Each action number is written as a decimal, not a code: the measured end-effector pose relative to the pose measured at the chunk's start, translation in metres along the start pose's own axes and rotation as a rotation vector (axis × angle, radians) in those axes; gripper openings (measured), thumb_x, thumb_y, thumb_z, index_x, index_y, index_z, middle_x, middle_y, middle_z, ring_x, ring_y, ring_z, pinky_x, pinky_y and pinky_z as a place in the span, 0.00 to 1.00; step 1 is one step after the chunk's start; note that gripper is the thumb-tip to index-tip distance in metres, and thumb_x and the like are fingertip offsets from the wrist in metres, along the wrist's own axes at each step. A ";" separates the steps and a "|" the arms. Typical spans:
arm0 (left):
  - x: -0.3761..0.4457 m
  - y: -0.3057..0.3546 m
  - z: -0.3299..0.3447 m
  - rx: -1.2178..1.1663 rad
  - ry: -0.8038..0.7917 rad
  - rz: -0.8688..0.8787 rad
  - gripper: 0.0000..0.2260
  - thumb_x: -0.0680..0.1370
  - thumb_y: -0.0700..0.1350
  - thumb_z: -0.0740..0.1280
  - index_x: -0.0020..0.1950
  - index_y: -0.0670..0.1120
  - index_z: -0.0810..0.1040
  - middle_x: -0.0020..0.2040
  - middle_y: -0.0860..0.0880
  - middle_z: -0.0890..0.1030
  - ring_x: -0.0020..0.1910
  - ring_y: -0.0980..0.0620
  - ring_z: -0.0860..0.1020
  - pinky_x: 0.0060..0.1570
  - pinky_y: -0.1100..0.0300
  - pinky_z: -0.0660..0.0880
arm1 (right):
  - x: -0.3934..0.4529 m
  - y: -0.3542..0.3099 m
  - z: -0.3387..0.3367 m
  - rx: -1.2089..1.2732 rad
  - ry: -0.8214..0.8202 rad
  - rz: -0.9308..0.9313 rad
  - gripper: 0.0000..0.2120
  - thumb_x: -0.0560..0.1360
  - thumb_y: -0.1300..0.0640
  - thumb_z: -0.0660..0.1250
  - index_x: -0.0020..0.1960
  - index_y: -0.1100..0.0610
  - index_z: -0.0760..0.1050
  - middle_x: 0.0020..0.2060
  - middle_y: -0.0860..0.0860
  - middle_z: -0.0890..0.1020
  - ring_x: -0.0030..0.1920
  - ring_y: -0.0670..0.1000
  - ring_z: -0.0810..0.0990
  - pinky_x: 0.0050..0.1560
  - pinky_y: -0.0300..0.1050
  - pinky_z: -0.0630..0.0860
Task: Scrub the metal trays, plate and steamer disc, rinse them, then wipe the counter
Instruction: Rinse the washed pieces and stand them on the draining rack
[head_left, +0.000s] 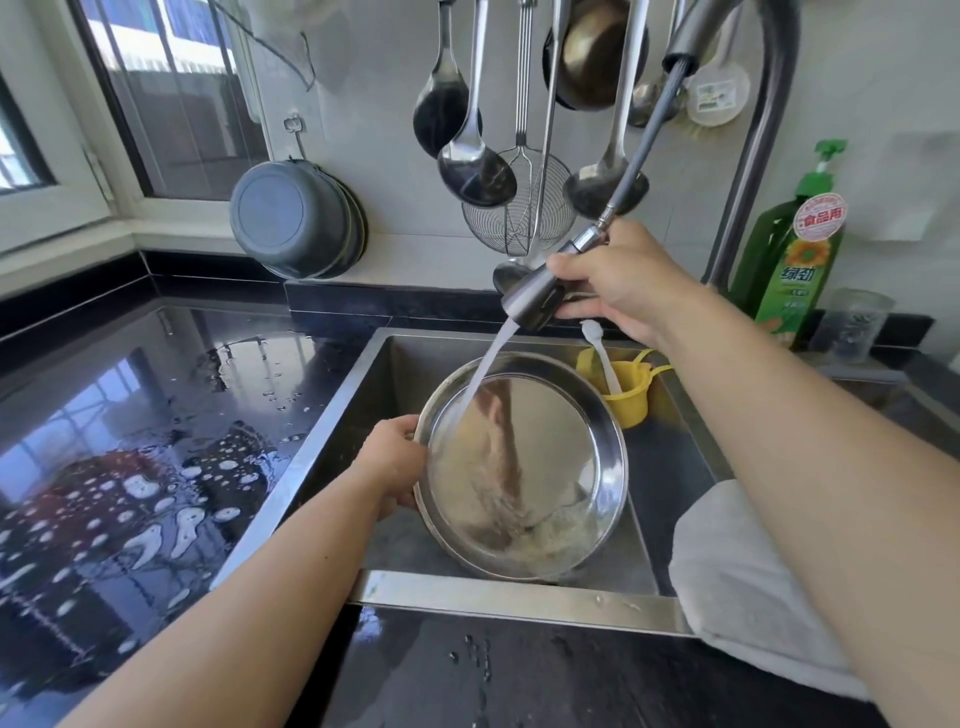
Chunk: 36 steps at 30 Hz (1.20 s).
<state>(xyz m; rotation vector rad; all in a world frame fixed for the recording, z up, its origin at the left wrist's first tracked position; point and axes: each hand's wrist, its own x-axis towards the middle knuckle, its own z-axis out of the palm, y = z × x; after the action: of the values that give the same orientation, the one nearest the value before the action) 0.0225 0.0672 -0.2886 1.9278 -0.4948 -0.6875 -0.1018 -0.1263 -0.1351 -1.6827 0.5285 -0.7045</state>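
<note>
A round metal tray (524, 467) was held inside the sink (332, 415), tilted on edge with its lower rim near the sink's front wall. Being round, it had no long axis; its hollow face was turned up and toward the right rear of the sink. The left hand (392, 467) gripped the tray's left rim, fingers curled behind it. The right hand (618, 283) was clenched around the pull-out spray head (535, 296), drawn on its hose (644, 140) from the faucet (753, 156). A water stream (483, 374) was directed down and leftward onto the tray's inner face, with foamy water gathered at the lower rim. A yellow cup (631, 395) holding a white brush stood at the sink's rear right. A white cloth (743, 582) was draped over the sink's front right corner. The counter (130, 467) to the left was wet, with droplets and puddles. A green detergent bottle (789, 260) stood at the counter's rear right edge.
</note>
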 end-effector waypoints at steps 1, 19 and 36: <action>-0.001 0.001 0.000 -0.005 -0.013 -0.002 0.16 0.81 0.31 0.65 0.53 0.52 0.82 0.48 0.43 0.85 0.42 0.39 0.86 0.39 0.36 0.84 | 0.002 0.002 0.002 0.002 0.029 -0.004 0.14 0.77 0.66 0.71 0.59 0.60 0.71 0.56 0.59 0.82 0.53 0.57 0.85 0.49 0.61 0.84; 0.006 -0.003 0.000 -0.156 -0.014 -0.022 0.18 0.80 0.29 0.57 0.57 0.47 0.79 0.52 0.40 0.85 0.46 0.36 0.85 0.39 0.36 0.84 | -0.010 -0.011 0.011 0.100 -0.003 0.017 0.12 0.78 0.68 0.70 0.58 0.61 0.71 0.58 0.61 0.82 0.53 0.59 0.85 0.45 0.57 0.85; 0.010 -0.005 0.000 0.305 0.311 0.210 0.04 0.83 0.48 0.61 0.57 0.55 0.72 0.49 0.50 0.80 0.48 0.45 0.79 0.49 0.49 0.75 | -0.023 -0.009 -0.040 -0.624 0.175 0.075 0.15 0.75 0.61 0.73 0.57 0.58 0.71 0.52 0.58 0.80 0.46 0.59 0.84 0.46 0.56 0.85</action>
<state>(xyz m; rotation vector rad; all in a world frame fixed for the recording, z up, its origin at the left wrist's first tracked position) 0.0301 0.0634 -0.2959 2.1777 -0.6206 -0.1772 -0.1463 -0.1371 -0.1249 -2.1700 1.0063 -0.6748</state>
